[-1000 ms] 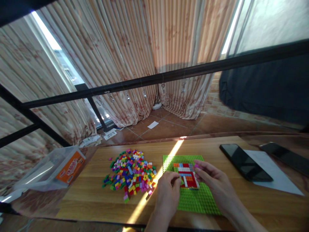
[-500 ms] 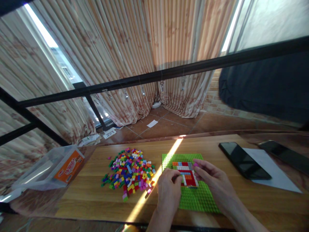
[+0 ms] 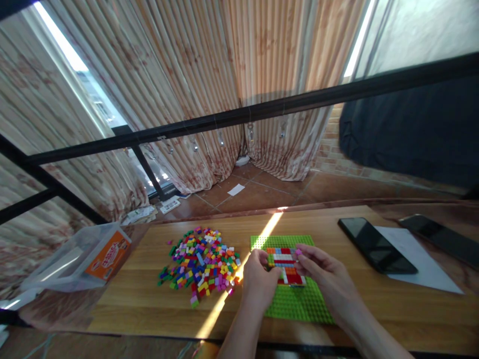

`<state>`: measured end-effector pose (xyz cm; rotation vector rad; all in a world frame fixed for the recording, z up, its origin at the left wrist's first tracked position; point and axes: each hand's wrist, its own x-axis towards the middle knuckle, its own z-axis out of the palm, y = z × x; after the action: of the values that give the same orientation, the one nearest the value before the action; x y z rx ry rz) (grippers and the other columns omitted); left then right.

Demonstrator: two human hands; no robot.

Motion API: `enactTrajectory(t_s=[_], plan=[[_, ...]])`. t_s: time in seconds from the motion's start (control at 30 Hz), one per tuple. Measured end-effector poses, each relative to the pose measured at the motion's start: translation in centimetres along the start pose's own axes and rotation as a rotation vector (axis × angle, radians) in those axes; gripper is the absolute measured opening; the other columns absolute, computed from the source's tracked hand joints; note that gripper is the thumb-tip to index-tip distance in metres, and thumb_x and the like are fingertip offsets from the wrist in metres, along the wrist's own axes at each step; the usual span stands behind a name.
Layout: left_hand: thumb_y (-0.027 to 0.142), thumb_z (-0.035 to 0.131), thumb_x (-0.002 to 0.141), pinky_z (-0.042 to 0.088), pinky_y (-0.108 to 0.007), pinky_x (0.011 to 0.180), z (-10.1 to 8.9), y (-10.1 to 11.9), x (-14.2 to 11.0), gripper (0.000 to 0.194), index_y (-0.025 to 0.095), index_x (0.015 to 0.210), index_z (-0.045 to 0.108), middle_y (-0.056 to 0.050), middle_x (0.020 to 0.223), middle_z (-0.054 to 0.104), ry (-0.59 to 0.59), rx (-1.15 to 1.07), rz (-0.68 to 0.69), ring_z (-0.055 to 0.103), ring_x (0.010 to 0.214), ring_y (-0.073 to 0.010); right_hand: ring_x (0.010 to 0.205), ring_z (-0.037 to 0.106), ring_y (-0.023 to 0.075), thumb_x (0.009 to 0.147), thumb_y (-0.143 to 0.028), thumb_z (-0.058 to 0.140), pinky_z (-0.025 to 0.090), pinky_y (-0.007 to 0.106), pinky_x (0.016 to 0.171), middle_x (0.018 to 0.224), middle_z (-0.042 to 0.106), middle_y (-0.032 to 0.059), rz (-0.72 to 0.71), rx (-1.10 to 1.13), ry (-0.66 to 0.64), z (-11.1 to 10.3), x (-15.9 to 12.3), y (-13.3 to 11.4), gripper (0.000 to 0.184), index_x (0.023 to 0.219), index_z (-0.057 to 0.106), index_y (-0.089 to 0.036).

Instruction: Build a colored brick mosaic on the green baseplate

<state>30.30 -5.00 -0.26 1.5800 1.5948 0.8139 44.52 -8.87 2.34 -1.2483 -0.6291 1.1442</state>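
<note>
Two hands at a small brick panel, a pink brick between right fingers

At the lower left of the frame the clear box (image 3: 71, 259) stands beside the counter (image 3: 142, 309). Then comes the loose brick pile (image 3: 204, 264), spread out, which probably makes single colours easier to find. It lies near the left hand (image 3: 258, 281), within easy reach, I think. This hand is bent at the left edge of the panel (image 3: 285, 258), perhaps to steady it; whether it grasps something, I cannot tell. The panel is over the green plate (image 3: 299, 306), lower centre-right, where both hands can meet. The right hand (image 3: 325, 271) pinches the pink brick (image 3: 298, 252) by the fingertips at the panel's upper right corner, seemingly for fine control. Farther right, the phone (image 3: 376, 244) lies partly on the paper (image 3: 428, 269), and the other phone (image 3: 441, 237) lies near them, away from the bricks.
</note>
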Motion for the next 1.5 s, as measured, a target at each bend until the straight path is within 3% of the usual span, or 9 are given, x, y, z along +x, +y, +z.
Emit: enactTrajectory(t_s=[0.17,0.37,0.5,0.63,0.8,0.97,1.23,1.4,1.5], plan=[[0.019,0.064,0.059,0.040,-0.027,0.068,-0.2,0.4,0.3,0.034,0.017,0.091,0.052,-0.002,0.085,0.058,-0.033,0.059,-0.015,0.054,0.076,-0.0156,0.059,0.059,0.0112,0.052,-0.045,0.081,0.053,0.025,0.057,0.076,0.068,0.0026,-0.007,-0.004,0.005,0.2,-0.1,0.2,0.051,0.092,0.067,-0.016],[0.020,0.065,0.060,0.041,-0.028,0.069,-0.4,0.4,0.1,0.034,0.016,0.092,0.054,-0.003,0.086,0.059,-0.046,0.042,-0.008,0.055,0.078,-0.0164,0.063,0.064,0.0170,0.051,-0.049,0.080,0.055,0.030,0.059,0.072,0.069,0.0039,-0.055,-0.068,-0.001,0.4,0.1,0.6,0.050,0.087,0.067,-0.017],[0.026,0.063,0.068,0.044,-0.028,0.072,-0.6,-0.3,-0.5,0.031,0.017,0.098,0.056,-0.004,0.089,0.061,-0.041,-0.058,0.071,0.056,0.077,-0.0154,0.061,0.064,0.0156,0.055,-0.048,0.078,0.054,0.029,0.059,0.076,0.070,0.0039,-0.058,-0.126,-0.095,0.1,0.2,1.4,0.044,0.084,0.065,-0.017],[0.025,0.049,0.080,0.045,-0.029,0.077,-1.8,-0.7,-0.7,0.021,0.018,0.097,0.060,-0.005,0.091,0.064,-0.002,-0.132,0.120,0.058,0.082,-0.0156,0.053,0.057,0.0113,0.066,-0.049,0.071,0.049,0.024,0.051,0.065,0.065,-0.0001,-0.084,-0.205,-0.199,-0.1,0.0,1.7,0.038,0.085,0.065,-0.017],[0.014,0.049,0.077,0.045,-0.025,0.075,-3.6,-0.4,-1.6,0.023,0.020,0.095,0.063,-0.002,0.089,0.063,-0.061,-0.165,0.232,0.058,0.081,-0.0135,0.045,0.052,0.0093,0.072,-0.056,0.063,0.041,0.021,0.042,0.057,0.060,-0.0007,-0.064,-0.216,-0.310,0.7,-0.5,1.1,0.040,0.075,0.063,-0.016],[0.011,0.054,0.075,0.045,-0.024,0.078,-3.6,0.8,-3.0,0.028,0.023,0.099,0.062,0.000,0.091,0.063,-0.079,-0.188,0.294,0.057,0.085,-0.0129,0.040,0.047,0.0073,0.073,-0.059,0.059,0.037,0.021,0.038,0.059,0.058,-0.0016,-0.048,-0.220,-0.383,1.3,-0.8,1.0,0.043,0.074,0.062,-0.016],[0.016,0.049,0.083,0.044,-0.024,0.078,-3.7,2.4,-3.6,0.018,0.023,0.079,0.065,0.000,0.082,0.065,-0.124,-0.057,0.398,0.058,0.083,-0.0130,0.039,0.045,0.0064,0.077,-0.057,0.056,0.033,0.020,0.037,0.060,0.056,-0.0035,-0.080,-0.253,-0.407,1.5,-1.0,1.8,0.041,0.081,0.061,-0.017],[0.013,0.051,0.080,0.043,-0.025,0.077,-4.1,1.3,-3.4,0.017,0.023,0.079,0.065,0.000,0.084,0.066,-0.119,0.053,0.396,0.058,0.081,-0.0133,0.040,0.047,0.0076,0.081,-0.055,0.052,0.035,0.020,0.038,0.059,0.058,-0.0027,-0.133,-0.302,-0.354,1.2,-0.8,1.6,0.040,0.091,0.061,-0.016],[0.013,0.053,0.078,0.042,-0.025,0.075,-4.3,0.5,-3.2,0.016,0.023,0.078,0.066,0.000,0.083,0.065,-0.117,0.127,0.376,0.057,0.081,-0.0138,0.041,0.047,0.0080,0.083,-0.054,0.050,0.034,0.020,0.039,0.056,0.058,-0.0024,-0.168,-0.347,-0.275,0.7,-0.3,1.0,0.039,0.086,0.060,-0.016]])
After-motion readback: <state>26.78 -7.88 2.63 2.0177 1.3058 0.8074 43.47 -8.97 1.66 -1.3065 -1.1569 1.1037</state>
